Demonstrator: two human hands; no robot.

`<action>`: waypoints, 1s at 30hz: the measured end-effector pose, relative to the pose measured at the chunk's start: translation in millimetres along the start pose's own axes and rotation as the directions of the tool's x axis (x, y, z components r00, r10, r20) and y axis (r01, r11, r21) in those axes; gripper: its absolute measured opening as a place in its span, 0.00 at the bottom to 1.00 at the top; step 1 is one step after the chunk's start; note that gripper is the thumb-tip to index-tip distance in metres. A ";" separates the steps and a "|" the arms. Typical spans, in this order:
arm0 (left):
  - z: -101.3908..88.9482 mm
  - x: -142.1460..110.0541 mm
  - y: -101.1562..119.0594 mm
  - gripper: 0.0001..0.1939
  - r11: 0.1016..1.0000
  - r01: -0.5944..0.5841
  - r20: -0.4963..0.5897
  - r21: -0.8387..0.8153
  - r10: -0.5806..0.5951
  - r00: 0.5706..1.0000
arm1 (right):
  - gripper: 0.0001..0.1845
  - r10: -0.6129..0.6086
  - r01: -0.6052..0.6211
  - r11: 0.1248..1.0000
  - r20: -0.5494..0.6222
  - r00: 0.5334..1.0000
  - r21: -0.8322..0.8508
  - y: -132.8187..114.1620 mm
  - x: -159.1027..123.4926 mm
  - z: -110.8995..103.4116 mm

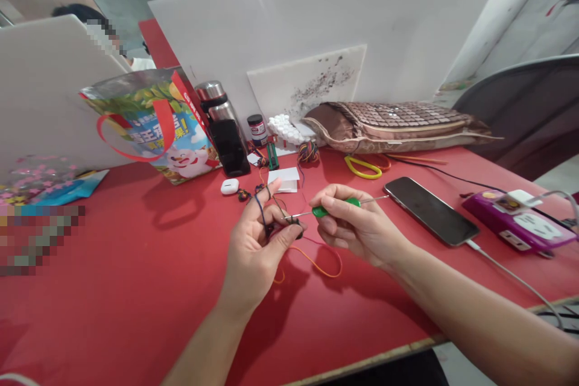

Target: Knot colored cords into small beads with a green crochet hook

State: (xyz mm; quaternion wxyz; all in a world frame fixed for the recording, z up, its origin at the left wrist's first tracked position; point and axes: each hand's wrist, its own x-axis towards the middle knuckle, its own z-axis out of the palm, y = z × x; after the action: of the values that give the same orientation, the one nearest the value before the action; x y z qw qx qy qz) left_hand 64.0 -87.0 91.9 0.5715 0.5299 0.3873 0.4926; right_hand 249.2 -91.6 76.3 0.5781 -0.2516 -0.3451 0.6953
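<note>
My left hand (pixel 256 247) pinches a small dark crocheted piece (pixel 297 230) between thumb and fingers. Dark blue yarn (pixel 261 210) loops around its raised index finger. In my right hand (pixel 366 226) is a crochet hook (pixel 319 211) with a green grip, held like a pencil. The hook's thin metal tip points left and reaches the loops at the dark piece; the fingers partly cover its grip. Orange yarn (pixel 328 275) hangs below the hands in a loose curve on the red table (pixel 149 295). Exactly how the tip sits in the stitches is too small to tell.
Behind the hands are a multicoloured yarn ball (pixel 309 152), a folded white paper (pixel 284 180), a white earphone case (pixel 230 186) and yellow-handled scissors (pixel 364 167). A phone (pixel 432 210) and purple power strip (pixel 520 223) lie right. A bag (pixel 149 126) and steel bottle (pixel 221 105) stand back left.
</note>
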 end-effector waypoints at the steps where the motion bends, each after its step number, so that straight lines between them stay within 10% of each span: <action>1: 0.2 0.6 0.3 0.38 1.000 0.010 0.001 -0.008 -0.010 1.000 | 0.13 -0.003 0.003 1.000 -0.004 1.000 -0.001 -0.2 -0.2 0.4; 30: -0.8 1.2 5.0 0.42 0.993 0.109 0.113 0.050 -0.114 0.987 | 0.17 -0.014 0.012 0.999 -0.093 0.996 -0.029 -5.3 0.5 -3.2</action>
State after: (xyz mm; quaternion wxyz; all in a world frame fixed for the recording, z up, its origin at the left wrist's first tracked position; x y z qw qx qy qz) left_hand 62.7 -85.9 96.8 0.6078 0.5474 0.3935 0.4198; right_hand 254.8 -90.0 78.3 0.5944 -0.2897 -0.3295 0.6740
